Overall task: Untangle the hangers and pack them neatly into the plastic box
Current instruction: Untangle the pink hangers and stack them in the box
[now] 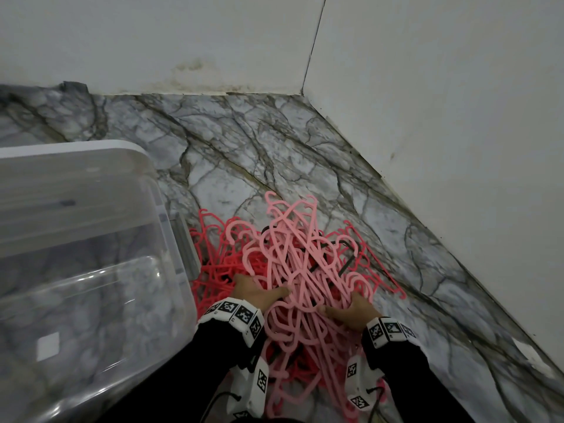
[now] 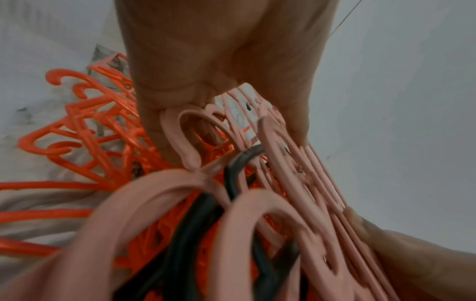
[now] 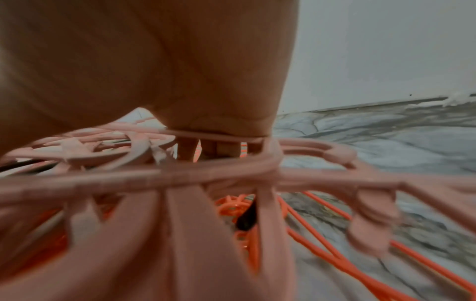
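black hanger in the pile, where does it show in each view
Head: the black hanger is buried in the pile's upper middle, above both hands.
Left wrist: bottom centre, a dark bar among the light pink hangers.
Right wrist: only a dark sliver low centre, probably the same one.
Shared landmark: the marble floor.

right hand gripping pink hangers, orange hangers beneath

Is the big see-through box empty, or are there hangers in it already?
Empty, as far as it shows. Through the clear plastic box only the marble floor shows; the pink hangers all lie tangled beside it.
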The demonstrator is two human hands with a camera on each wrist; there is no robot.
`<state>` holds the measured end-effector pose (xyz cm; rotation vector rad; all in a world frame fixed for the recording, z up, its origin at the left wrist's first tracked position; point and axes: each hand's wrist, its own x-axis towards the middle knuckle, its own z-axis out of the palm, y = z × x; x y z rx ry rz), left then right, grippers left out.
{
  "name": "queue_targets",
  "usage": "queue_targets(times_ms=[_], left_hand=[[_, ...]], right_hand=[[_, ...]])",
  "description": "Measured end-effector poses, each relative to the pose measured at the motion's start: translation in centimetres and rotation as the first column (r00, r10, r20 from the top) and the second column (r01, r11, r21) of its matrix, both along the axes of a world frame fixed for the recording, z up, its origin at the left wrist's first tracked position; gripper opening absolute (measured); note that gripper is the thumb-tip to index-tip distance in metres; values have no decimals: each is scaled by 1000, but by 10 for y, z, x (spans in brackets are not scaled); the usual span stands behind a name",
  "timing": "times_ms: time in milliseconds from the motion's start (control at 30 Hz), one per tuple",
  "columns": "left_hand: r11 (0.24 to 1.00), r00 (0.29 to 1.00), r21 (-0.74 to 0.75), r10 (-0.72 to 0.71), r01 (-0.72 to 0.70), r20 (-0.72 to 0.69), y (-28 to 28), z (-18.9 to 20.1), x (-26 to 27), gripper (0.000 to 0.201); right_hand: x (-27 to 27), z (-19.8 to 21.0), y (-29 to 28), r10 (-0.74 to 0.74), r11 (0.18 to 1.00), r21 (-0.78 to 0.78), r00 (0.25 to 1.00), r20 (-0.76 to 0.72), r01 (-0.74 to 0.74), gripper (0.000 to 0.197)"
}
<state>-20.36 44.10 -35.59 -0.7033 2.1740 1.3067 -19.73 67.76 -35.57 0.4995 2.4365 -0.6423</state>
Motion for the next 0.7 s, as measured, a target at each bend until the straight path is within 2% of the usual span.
queue_targets(times_ms=[167,267,333,400,500,700], left_hand=[[999,999,-8,-51,50,-7,2,6,1,138],[997,996,-38,-75,74,-48,2,8,2,127],[997,994,-52,-70,65,-89,2,9,2,120],[997,989,-58,-56,49,-134,1,11,0,121],[997,983,-63,-58,47,-176,-1,12,-2,122],[994,991,-36,-109,106,-75,-3,3,-4,116]], right_hand=[[4,-6,6,-32,998,-52,999,-30,31,84],[7,-10,6,-72,993,-101,993,-89,63,70],[6,-12,6,-102,986,-147,985,-139,82,74],[5,-11,4,-123,979,-179,979,-166,92,75],[3,-10,1,-123,977,-197,973,-194,84,64],[6,-19,7,-156,964,-239,977,-145,118,75]])
